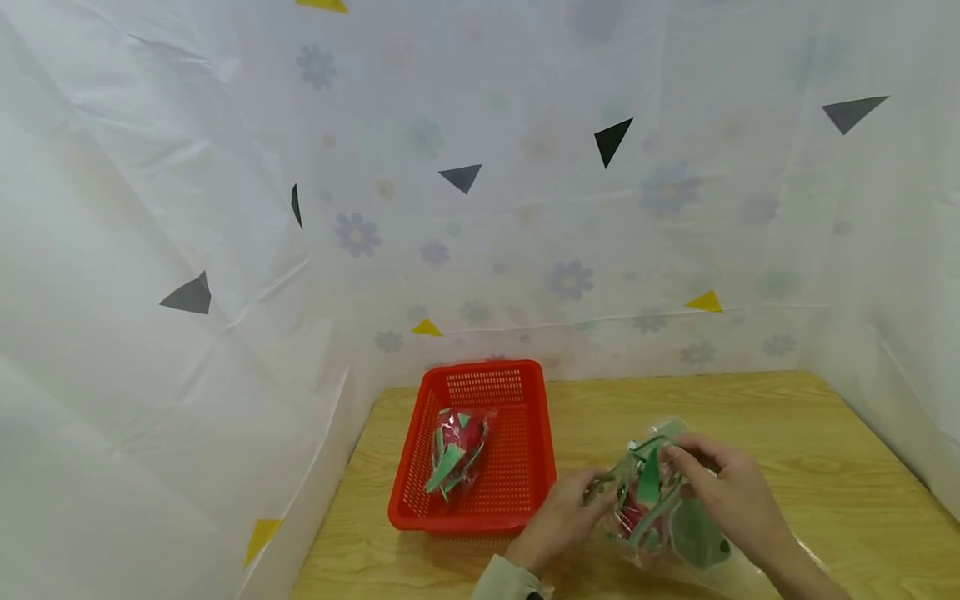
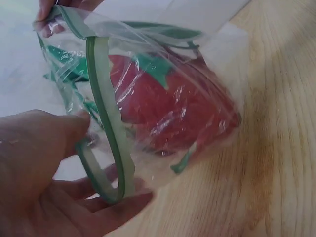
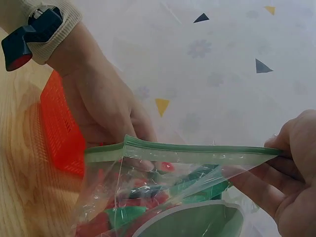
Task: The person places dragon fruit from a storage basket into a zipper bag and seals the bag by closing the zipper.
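A clear zip bag [image 1: 697, 533] with green zip strips [image 2: 103, 113] stands partly open above the wooden table. Inside it is a red dragon fruit [image 2: 173, 108] with green leafy tips. My left hand [image 1: 562, 515] holds the bag's mouth on the left, thumb and fingers around the zip edge. On the other side, my right hand [image 1: 731, 496] pinches the rim between thumb and fingers; in the right wrist view the zip strip is stretched between both hands. A green printed patch [image 3: 192, 222] shows on the bag's side.
Left of the bag stands a red plastic basket [image 1: 546, 442]. In it lies another red dragon fruit [image 1: 461, 432] in clear wrapping with green strips. White patterned sheeting [image 1: 510, 217] encloses the wooden table [image 1: 810, 450] at the back and sides.
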The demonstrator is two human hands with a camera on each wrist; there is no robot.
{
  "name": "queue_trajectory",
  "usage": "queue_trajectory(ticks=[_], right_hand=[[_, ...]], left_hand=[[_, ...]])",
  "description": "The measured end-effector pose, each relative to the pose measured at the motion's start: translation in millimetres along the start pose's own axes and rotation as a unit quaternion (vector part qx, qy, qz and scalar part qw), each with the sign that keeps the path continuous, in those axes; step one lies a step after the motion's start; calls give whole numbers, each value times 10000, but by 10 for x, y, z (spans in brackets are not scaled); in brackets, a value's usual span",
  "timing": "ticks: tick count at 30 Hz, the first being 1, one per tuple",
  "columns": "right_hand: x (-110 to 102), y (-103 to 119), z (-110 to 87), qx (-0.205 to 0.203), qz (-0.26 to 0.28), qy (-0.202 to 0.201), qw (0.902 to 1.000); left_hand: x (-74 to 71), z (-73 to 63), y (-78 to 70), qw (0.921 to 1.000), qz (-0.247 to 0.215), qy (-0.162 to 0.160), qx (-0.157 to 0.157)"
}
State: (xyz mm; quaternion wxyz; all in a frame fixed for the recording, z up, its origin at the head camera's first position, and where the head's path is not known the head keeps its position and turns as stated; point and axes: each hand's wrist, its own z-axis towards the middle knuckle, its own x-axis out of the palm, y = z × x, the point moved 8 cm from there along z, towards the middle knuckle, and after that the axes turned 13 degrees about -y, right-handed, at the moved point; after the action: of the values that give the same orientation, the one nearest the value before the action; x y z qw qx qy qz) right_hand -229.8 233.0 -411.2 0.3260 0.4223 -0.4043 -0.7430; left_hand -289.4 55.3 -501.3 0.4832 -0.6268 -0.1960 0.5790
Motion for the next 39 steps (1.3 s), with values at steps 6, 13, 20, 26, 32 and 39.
queue_trajectory(ticks=[6, 13, 20, 26, 32, 39], right_hand=[[-74, -36, 17, -47, -239, -183, 9995], [-160, -186, 80, 217, 224, -186, 9993], [-179, -243, 111, 229, 721, -125, 9971], [-144, -257, 110, 268, 867, -14, 9959], [-229, -207, 163, 77, 832, -154, 9964], [-370, -71, 228, -313, 487, -507, 9970]], left_hand=[[112, -83, 114, 9962, -324, 413, -690], [-107, -36, 31, 9989, -58, -113, -461], [-388, 48, -279, 9968, -126, -682, 405], [-514, 99, -493, 9929, -498, -872, 635], [-637, 113, -614, 9876, -742, -1186, 709], [-819, 126, -823, 9780, -987, -1559, 975]])
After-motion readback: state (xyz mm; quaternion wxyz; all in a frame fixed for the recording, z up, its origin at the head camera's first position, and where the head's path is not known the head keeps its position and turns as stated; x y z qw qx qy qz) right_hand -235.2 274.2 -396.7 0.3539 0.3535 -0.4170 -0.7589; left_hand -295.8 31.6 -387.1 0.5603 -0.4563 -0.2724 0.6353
